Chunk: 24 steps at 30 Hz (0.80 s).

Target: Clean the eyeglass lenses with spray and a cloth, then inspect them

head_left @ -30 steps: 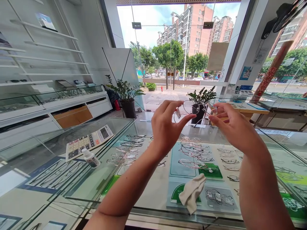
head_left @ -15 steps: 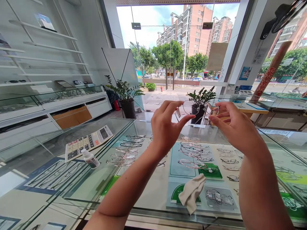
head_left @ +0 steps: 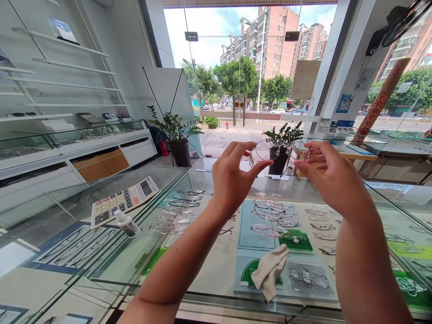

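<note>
Raised above the glass counter is a pair of thin-rimmed eyeglasses (head_left: 267, 150), held up in front of the window. My left hand (head_left: 234, 175) is closed on one side of the frame, thumb and fingers around the rim by a small white tag. On the other side, my right hand (head_left: 332, 175) pinches the opposite lens edge between thumb and fingers. That far lens is partly hidden by the fingers. Below the hands, a crumpled beige cloth (head_left: 270, 273) lies on the counter glass.
A calculator (head_left: 124, 202) and a small white bottle (head_left: 127, 223) stand left on the glass counter (head_left: 216, 288). Several eyeglass frames (head_left: 274, 209) lie in rows beneath the glass. Potted plants (head_left: 180, 144) stand beyond, before the glass front.
The eyeglasses have tilted a little and shifted slightly left between my hands; the visible lens now shows rounder. Both hands keep their hold almost in place.
</note>
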Each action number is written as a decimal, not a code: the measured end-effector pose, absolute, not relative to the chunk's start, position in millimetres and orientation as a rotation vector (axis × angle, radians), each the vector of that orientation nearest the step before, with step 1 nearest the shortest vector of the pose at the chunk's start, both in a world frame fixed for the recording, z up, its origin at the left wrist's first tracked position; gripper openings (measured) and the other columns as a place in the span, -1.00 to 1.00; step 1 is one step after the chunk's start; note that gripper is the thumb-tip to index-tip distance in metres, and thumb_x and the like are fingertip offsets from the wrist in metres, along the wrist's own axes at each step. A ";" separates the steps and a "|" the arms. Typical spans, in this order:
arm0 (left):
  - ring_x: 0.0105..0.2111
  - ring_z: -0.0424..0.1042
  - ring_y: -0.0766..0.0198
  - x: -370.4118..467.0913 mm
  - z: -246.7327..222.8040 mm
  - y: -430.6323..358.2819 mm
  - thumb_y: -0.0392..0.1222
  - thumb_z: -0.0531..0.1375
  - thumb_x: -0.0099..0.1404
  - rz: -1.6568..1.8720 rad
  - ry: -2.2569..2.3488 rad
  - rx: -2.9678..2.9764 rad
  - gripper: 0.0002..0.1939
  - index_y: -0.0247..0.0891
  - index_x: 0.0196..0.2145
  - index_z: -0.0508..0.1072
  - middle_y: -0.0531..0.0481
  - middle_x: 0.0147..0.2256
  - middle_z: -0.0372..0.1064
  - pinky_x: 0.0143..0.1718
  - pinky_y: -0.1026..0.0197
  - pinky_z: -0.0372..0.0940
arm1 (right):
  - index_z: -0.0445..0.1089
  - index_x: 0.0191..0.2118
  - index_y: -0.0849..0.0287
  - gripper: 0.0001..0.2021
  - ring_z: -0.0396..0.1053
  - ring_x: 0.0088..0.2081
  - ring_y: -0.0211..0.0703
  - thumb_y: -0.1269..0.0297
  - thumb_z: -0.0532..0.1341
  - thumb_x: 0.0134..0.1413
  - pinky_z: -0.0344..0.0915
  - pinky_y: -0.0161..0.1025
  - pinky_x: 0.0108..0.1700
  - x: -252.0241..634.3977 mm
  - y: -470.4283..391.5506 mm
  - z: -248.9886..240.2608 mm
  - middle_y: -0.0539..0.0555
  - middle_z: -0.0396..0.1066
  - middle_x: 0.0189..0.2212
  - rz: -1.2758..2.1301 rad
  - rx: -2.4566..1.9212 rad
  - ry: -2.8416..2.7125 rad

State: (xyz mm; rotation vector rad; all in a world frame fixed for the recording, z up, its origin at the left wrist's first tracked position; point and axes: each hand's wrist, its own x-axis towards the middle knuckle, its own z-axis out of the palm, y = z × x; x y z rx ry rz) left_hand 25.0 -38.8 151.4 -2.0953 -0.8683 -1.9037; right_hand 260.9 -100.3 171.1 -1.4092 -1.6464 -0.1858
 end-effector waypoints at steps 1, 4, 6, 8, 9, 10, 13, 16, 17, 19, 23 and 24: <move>-0.20 0.64 0.18 24.8 151.4 -37.8 0.15 0.49 0.32 -1.906 -0.869 -2.108 -0.55 -0.14 0.01 0.58 -0.06 -0.10 0.65 -0.23 0.10 0.43 | 0.44 0.26 0.02 -0.39 0.59 -0.12 0.15 -0.29 0.29 0.32 0.54 0.08 -0.11 260.8 -100.3 171.4 0.22 0.61 -0.07 -0.202 -1.406 -1.632; -0.18 0.66 0.17 24.3 151.4 -34.5 0.06 0.52 0.30 -1.929 -0.871 -2.143 -0.58 -0.10 0.02 0.58 -0.05 -0.08 0.66 -0.23 0.09 0.45 | 0.45 0.24 0.00 -0.41 0.59 -0.12 0.15 -0.27 0.34 0.28 0.54 0.10 -0.11 260.5 -100.2 172.2 0.19 0.60 -0.09 -0.235 -1.405 -1.595; -0.17 0.67 0.17 23.9 151.3 -32.3 0.02 0.54 0.28 -1.957 -0.879 -2.173 -0.57 -0.10 0.02 0.58 -0.05 -0.06 0.66 -0.28 0.11 0.45 | 0.45 0.23 -0.01 -0.42 0.59 -0.11 0.15 -0.24 0.36 0.27 0.55 0.12 -0.10 260.6 -99.9 172.7 0.19 0.60 -0.08 -0.242 -1.400 -1.580; -0.18 0.68 0.18 23.3 151.5 -30.7 0.02 0.54 0.27 -1.987 -0.894 -2.211 -0.57 -0.11 0.02 0.58 -0.06 -0.05 0.67 -0.34 0.14 0.44 | 0.46 0.22 -0.01 -0.43 0.59 -0.10 0.16 -0.22 0.37 0.25 0.55 0.13 -0.10 260.8 -99.5 172.9 0.18 0.59 -0.06 -0.237 -1.379 -1.573; -0.18 0.68 0.18 23.0 151.6 -30.1 0.01 0.54 0.26 -2.001 -0.903 -2.229 -0.57 -0.12 0.01 0.59 -0.06 -0.05 0.67 -0.36 0.16 0.43 | 0.47 0.21 -0.02 -0.44 0.59 -0.09 0.16 -0.22 0.38 0.25 0.56 0.13 -0.10 260.9 -99.3 173.0 0.18 0.59 -0.05 -0.233 -1.366 -1.571; -0.18 0.68 0.17 22.8 151.8 -29.6 0.01 0.54 0.27 -2.014 -0.912 -2.244 -0.57 -0.12 0.01 0.59 -0.07 -0.05 0.67 -0.38 0.17 0.43 | 0.48 0.20 -0.02 -0.44 0.59 -0.08 0.16 -0.22 0.39 0.24 0.56 0.13 -0.10 261.1 -99.2 173.0 0.18 0.58 -0.05 -0.230 -1.355 -1.570; -0.19 0.69 0.17 22.2 152.8 -28.9 0.01 0.52 0.27 -2.040 -0.935 -2.277 -0.59 -0.13 0.01 0.60 -0.08 -0.05 0.68 -0.39 0.17 0.44 | 0.48 0.20 -0.02 -0.44 0.58 -0.08 0.15 -0.22 0.39 0.24 0.56 0.13 -0.11 261.2 -99.2 172.9 0.17 0.58 -0.04 -0.230 -1.340 -1.570; -0.20 0.70 0.17 21.9 153.6 -28.1 0.01 0.52 0.27 -2.053 -0.942 -2.303 -0.60 -0.13 -0.01 0.61 -0.09 -0.04 0.68 -0.38 0.17 0.46 | 0.48 0.19 -0.03 -0.45 0.57 -0.09 0.15 -0.23 0.38 0.25 0.56 0.14 -0.10 260.8 -100.0 173.0 0.17 0.57 -0.04 -0.240 -1.336 -1.563; -0.20 0.70 0.18 21.8 153.8 -27.7 0.00 0.52 0.27 -2.057 -0.942 -2.313 -0.61 -0.14 -0.02 0.61 -0.09 -0.04 0.69 -0.38 0.18 0.47 | 0.48 0.18 -0.03 -0.45 0.57 -0.10 0.15 -0.24 0.38 0.24 0.56 0.14 -0.10 260.4 -100.4 173.1 0.17 0.57 -0.04 -0.248 -1.332 -1.559; -0.21 0.70 0.18 21.4 154.1 -26.9 0.00 0.52 0.26 -2.063 -0.939 -2.337 -0.62 -0.14 -0.03 0.61 -0.09 -0.05 0.69 -0.37 0.18 0.49 | 0.49 0.17 -0.03 -0.46 0.57 -0.11 0.16 -0.24 0.38 0.24 0.56 0.15 -0.09 259.6 -101.2 173.5 0.18 0.57 -0.03 -0.269 -1.329 -1.553; -0.19 0.71 0.17 20.4 154.0 -24.7 -0.02 0.52 0.27 -2.075 -0.944 -2.379 -0.63 -0.15 -0.02 0.61 -0.10 -0.06 0.69 -0.34 0.18 0.51 | 0.48 0.18 -0.04 -0.47 0.57 -0.12 0.15 -0.23 0.38 0.25 0.56 0.15 -0.07 258.0 -102.5 174.2 0.19 0.55 0.01 -0.286 -1.342 -1.555; -0.18 0.71 0.16 20.3 153.8 -24.0 -0.03 0.52 0.27 -2.079 -0.941 -2.389 -0.62 -0.14 -0.02 0.61 -0.10 -0.05 0.68 -0.33 0.17 0.52 | 0.48 0.18 -0.03 -0.46 0.57 -0.11 0.15 -0.23 0.38 0.25 0.56 0.15 -0.07 257.7 -102.7 174.2 0.20 0.55 0.02 -0.288 -1.345 -1.554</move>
